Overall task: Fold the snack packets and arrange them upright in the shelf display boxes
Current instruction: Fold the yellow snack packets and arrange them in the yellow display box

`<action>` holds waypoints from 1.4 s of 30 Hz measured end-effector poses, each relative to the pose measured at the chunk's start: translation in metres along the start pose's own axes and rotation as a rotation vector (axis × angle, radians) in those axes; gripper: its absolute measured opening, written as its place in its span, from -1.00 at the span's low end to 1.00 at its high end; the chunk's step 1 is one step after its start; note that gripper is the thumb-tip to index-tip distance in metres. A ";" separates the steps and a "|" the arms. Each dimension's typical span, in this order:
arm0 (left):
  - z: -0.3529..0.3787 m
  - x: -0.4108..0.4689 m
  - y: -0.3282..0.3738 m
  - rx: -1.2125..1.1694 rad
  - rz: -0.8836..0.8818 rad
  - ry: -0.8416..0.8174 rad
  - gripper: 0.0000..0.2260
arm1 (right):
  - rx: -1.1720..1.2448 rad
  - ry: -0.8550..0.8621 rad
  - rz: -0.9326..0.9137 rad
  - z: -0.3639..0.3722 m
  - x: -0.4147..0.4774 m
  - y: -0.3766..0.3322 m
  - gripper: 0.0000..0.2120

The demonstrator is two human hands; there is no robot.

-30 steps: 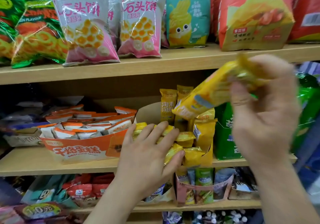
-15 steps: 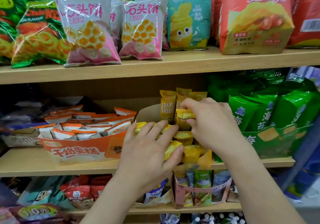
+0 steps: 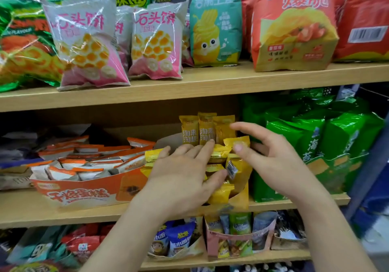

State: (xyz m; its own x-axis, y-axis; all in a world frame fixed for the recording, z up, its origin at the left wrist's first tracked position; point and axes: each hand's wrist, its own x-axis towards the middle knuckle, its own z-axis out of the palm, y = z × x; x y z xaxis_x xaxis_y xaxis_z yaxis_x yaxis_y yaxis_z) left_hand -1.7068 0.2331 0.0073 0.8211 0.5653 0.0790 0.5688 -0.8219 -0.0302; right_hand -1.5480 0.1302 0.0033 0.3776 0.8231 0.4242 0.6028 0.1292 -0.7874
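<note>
My feed is bright, lit evenly from above, with white glare streaks on the pink bags (image 3: 84, 40) and the green foil bags (image 3: 19, 40) at the left end of the top shelf (image 3: 210, 84). The wide lens bows its front edge, and the recess beneath lies in shadow. The right hand (image 3: 273, 162) and the lower corners look soft.

Wooden shelf (image 3: 63, 214) with orange display box (image 3: 84, 191), yellow-packet box (image 3: 242, 200), green box (image 3: 328, 169)
</note>
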 end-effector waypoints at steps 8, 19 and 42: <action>0.002 -0.010 0.007 0.030 -0.008 0.056 -0.42 | -0.042 -0.019 0.114 0.013 -0.008 0.019 -0.57; 0.000 -0.001 0.028 -0.039 0.002 0.070 -0.42 | 0.052 0.107 0.026 0.001 -0.006 0.018 -0.62; 0.022 -0.005 0.018 -0.495 -0.018 0.649 -0.77 | -0.179 0.127 -0.128 -0.009 0.024 0.018 -0.94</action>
State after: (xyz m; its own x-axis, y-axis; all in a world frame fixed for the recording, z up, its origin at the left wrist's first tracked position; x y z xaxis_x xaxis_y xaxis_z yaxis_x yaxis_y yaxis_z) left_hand -1.6995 0.2166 -0.0151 0.5344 0.5505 0.6413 0.3696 -0.8346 0.4084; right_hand -1.5218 0.1470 0.0028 0.3690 0.7287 0.5770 0.7617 0.1187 -0.6370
